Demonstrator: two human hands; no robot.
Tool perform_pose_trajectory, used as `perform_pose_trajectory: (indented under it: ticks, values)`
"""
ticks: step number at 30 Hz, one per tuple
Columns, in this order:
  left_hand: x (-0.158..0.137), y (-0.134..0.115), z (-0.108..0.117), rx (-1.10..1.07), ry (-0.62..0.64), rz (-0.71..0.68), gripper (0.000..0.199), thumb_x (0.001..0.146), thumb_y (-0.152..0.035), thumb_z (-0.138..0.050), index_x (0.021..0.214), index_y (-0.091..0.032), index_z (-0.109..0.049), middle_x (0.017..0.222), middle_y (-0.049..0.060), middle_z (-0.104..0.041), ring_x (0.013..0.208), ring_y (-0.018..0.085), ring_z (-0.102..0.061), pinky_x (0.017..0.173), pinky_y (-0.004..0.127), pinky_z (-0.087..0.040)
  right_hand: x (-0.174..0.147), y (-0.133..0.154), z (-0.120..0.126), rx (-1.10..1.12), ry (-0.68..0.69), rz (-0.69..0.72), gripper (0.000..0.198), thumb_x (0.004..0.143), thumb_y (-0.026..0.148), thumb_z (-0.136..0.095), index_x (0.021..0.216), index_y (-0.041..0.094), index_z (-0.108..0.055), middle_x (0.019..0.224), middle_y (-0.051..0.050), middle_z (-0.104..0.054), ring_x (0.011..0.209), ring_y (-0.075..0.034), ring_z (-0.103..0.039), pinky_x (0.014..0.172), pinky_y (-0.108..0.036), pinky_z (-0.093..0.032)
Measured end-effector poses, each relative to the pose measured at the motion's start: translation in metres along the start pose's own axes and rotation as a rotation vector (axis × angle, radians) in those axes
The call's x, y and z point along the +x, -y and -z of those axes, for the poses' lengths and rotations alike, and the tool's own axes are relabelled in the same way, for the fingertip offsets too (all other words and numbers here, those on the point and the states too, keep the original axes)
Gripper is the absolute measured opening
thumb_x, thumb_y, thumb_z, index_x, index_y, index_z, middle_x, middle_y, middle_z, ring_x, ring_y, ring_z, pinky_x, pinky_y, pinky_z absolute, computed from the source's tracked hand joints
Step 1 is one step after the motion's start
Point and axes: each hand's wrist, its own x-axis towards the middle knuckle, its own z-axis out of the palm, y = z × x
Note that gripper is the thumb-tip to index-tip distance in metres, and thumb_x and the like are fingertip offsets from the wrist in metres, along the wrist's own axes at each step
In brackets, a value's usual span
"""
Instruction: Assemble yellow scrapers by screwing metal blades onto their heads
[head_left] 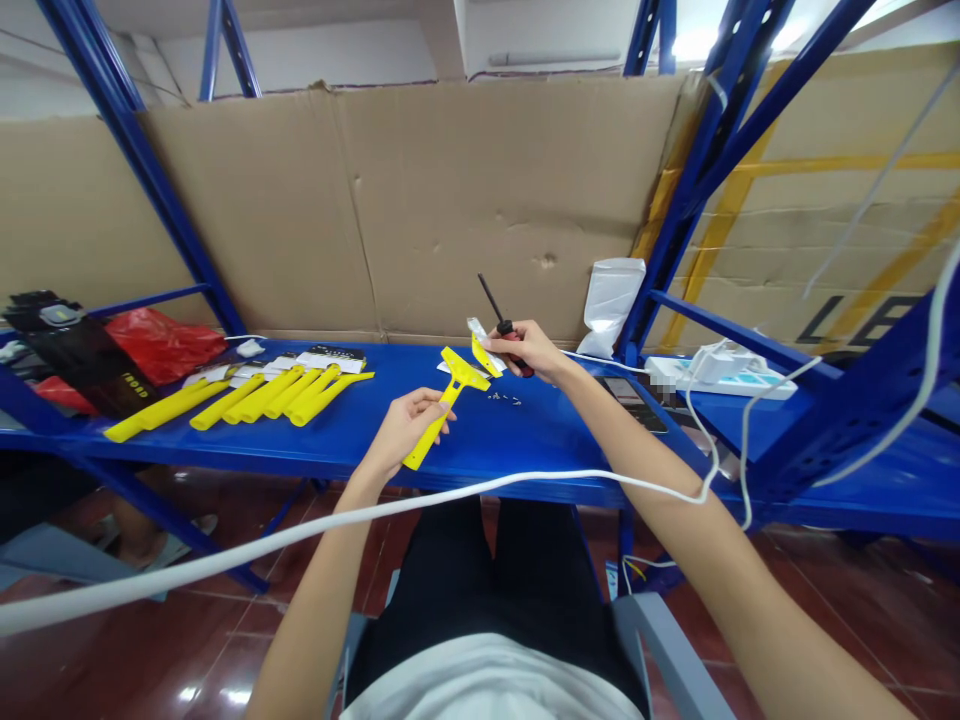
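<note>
My left hand (412, 425) is closed round the handle of a yellow scraper (463, 372), whose wide head points away from me. In my right hand (534, 345) is a screwdriver (491, 297) with a red and black handle, its dark shaft pointing up and to the left. The fingertips of that hand are also at a small yellow piece (484, 354) with a whitish wrapper or label beside it; whether they pinch it I cannot tell. A few tiny screws (506, 398) lie on the blue table just right of the scraper head.
Several yellow scrapers (259, 398) lie in a row on the blue table (525, 440) at left. A black bottle (90, 360) and red plastic bag (161, 340) are beyond them. At right are a phone (634, 400), power strip (742, 378) and white bag (611, 300). A white cable (420, 497) crosses in front.
</note>
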Motion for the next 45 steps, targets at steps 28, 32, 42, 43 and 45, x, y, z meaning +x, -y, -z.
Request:
perform_pose_trajectory:
  ticks: [28,32,42,43,45]
  values:
    - [0.005,-0.005,-0.003,-0.195,-0.23,-0.017,0.051,0.068,-0.049,-0.105,0.089,-0.015,-0.073,0.046,-0.005,-0.054,0.036,0.01,-0.046,0.039,0.023,-0.036,-0.016,-0.023,-0.074,0.146,0.282,0.178,0.059,0.086,0.049,-0.096,0.127,0.022,-0.064,0.057,0.012,-0.063,0.036,-0.011,-0.054,0.035,-0.019,-0.04]
    - [0.007,-0.003,-0.001,-0.198,-0.295,-0.032,0.047,0.068,-0.046,-0.104,0.086,-0.016,-0.072,0.046,-0.006,-0.052,0.036,0.01,-0.045,0.039,0.022,-0.036,-0.017,-0.028,-0.079,0.127,0.256,0.178,0.06,0.082,0.049,-0.1,0.127,0.021,-0.07,0.059,0.012,-0.063,0.037,-0.01,-0.053,0.034,-0.019,-0.04]
    - [0.008,-0.001,0.002,-0.25,-0.354,-0.06,0.042,0.072,-0.041,-0.101,0.088,-0.016,-0.071,0.05,-0.006,-0.054,0.037,0.009,-0.046,0.04,0.022,-0.037,-0.023,-0.03,-0.08,-0.01,0.254,0.319,0.048,0.089,0.025,-0.072,0.135,0.014,-0.081,0.088,0.002,-0.078,0.045,-0.006,-0.06,0.042,-0.018,-0.047]
    - [0.008,-0.001,0.002,-0.259,-0.352,-0.061,0.041,0.073,-0.04,-0.101,0.088,-0.016,-0.071,0.051,-0.006,-0.055,0.037,0.008,-0.046,0.04,0.022,-0.037,-0.023,-0.031,-0.079,-0.04,0.26,0.332,0.051,0.089,0.024,-0.07,0.138,0.014,-0.08,0.088,0.002,-0.078,0.046,-0.006,-0.06,0.044,-0.018,-0.046]
    - [0.01,0.0,0.004,-0.278,-0.353,-0.058,0.039,0.074,-0.038,-0.1,0.089,-0.015,-0.071,0.053,-0.005,-0.057,0.037,0.008,-0.047,0.04,0.022,-0.037,-0.023,-0.032,-0.078,-0.083,0.287,0.352,0.055,0.091,0.026,-0.066,0.143,0.014,-0.078,0.09,0.002,-0.079,0.048,-0.006,-0.06,0.047,-0.018,-0.046]
